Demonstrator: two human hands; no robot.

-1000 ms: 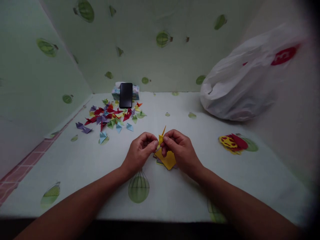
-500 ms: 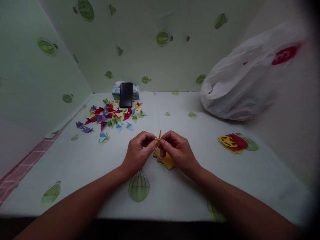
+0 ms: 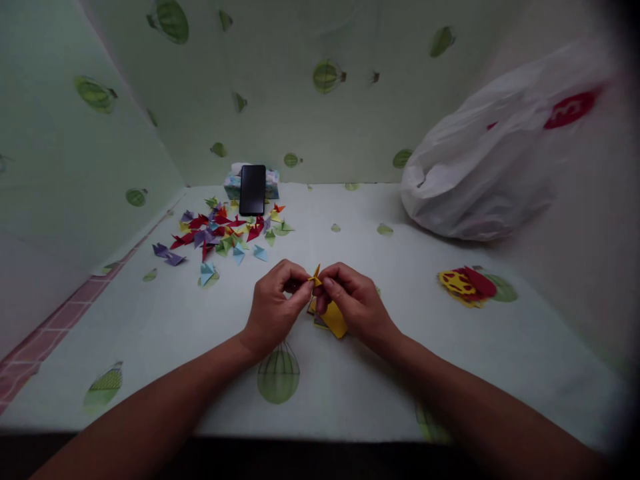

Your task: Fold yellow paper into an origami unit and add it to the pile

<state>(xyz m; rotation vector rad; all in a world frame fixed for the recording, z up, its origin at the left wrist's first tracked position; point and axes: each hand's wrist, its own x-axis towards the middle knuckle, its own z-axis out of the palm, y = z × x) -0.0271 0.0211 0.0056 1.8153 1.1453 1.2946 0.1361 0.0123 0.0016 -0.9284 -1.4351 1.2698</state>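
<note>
Between my hands is a small yellow folded paper crane [image 3: 316, 277], one narrow point sticking up. My left hand [image 3: 280, 297] pinches its left side between thumb and fingers. From the other side, my right hand [image 3: 353, 299] has thumb and forefinger closed at the crane's right edge; its other fingers curl beneath. Just under the right hand lies a stack of square paper sheets [image 3: 334, 321], yellow on top, partly hidden by that hand. Several folded paper cranes [image 3: 225, 233] in red, purple, green, blue and yellow lie scattered at the back left.
A black phone [image 3: 253, 190] leans on a tissue box [image 3: 233, 185] behind the cranes. A bulky white plastic bag [image 3: 470, 167] stands at the back right. Yellow and red cut-out shapes [image 3: 457, 283] lie on the right of the balloon-patterned tablecloth [image 3: 200, 393].
The yellow crane has tilted slightly, and its folded body shows more between my fingertips. My right fingers have shifted a little at its edge. Everything else stays in place.
</note>
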